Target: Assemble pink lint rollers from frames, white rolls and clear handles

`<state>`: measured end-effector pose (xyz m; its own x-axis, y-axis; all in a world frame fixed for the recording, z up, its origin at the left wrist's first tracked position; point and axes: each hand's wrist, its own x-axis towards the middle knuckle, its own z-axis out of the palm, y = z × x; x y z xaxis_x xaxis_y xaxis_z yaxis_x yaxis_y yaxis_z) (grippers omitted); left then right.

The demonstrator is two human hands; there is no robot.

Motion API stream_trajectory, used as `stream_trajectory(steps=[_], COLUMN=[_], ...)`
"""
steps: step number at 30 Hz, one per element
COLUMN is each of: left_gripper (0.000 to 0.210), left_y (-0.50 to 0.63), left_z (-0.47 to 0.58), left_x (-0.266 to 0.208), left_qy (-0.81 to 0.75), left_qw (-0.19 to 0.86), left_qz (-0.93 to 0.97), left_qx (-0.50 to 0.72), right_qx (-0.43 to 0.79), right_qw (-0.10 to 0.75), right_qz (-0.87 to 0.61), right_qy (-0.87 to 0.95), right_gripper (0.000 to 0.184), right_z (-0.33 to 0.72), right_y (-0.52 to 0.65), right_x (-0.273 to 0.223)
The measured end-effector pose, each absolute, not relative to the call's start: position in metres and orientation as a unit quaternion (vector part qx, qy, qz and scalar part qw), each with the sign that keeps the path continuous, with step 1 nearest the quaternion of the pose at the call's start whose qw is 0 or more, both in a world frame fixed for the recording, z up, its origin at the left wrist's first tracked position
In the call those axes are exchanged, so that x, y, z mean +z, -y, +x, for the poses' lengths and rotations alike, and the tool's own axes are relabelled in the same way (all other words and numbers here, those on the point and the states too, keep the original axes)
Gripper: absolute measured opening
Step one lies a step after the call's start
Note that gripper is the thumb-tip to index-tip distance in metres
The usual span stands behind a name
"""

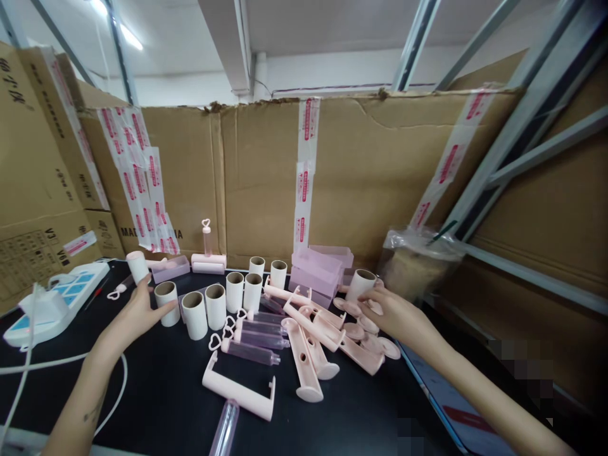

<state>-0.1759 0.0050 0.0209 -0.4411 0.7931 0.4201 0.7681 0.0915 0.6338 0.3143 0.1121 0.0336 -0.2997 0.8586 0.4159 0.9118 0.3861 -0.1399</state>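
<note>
My left hand (135,310) is at the left, thumb spread away from the fingers. Its fingertips are beside a white paper roll with a pink end (137,266), and the thumb reaches an upright white roll (167,307). My right hand (392,313) has its fingers around the lower part of another white roll (358,286); pale pink plastic discs (370,324) lie under it. Between my hands stand several hollow white rolls (194,316). Clear purple handles with heart loops (251,351) and pink roller frames (242,392) lie in front of them.
Stacked translucent purple covers (316,272) stand at the back. An assembled lint roller (209,261) is against the cardboard wall (256,177). A white power strip (61,304) with cables is on the left; a plastic bag (418,266) and blue-edged flat object (451,405) are on the right.
</note>
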Motion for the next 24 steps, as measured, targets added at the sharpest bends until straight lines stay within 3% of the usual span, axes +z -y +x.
stream_trajectory(steps=[3,5,7,10,13,18,24], left_gripper=[0.077,0.053,0.03,0.035,0.034,0.01,0.014], left_y=[0.016,0.038,0.061,0.083,0.087,0.084,0.085], left_z=[-0.153,-0.126,-0.094,-0.051,-0.03,-0.031,-0.024], left_x=[0.038,0.047,0.05,0.037,0.016,-0.006,0.005], left_qy=[-0.757,-0.729,-0.685,-0.635,-0.677,-0.68,-0.579], left_qw=[-0.103,-0.112,-0.01,0.105,0.153,0.164,0.143], left_qz=[0.507,0.527,0.651,0.754,0.716,0.698,0.699], left_qx=[0.4,0.422,0.327,0.134,0.075,0.153,0.394], right_qx=[-0.048,-0.014,0.045,0.132,0.194,0.237,0.281], right_qw=[0.249,0.295,0.317,0.285,0.257,0.266,0.33], right_qz=[-0.529,-0.486,-0.434,-0.386,-0.367,-0.364,-0.327], right_qy=[0.81,0.823,0.842,0.867,0.873,0.861,0.84], right_gripper=[0.022,0.022,0.02,0.017,0.016,0.013,0.015], right_z=[0.302,0.292,0.282,0.27,0.264,0.262,0.251], right_y=[-0.087,-0.068,-0.05,-0.027,-0.011,0.002,0.007], right_x=[0.048,0.054,0.057,0.059,0.058,0.055,0.058])
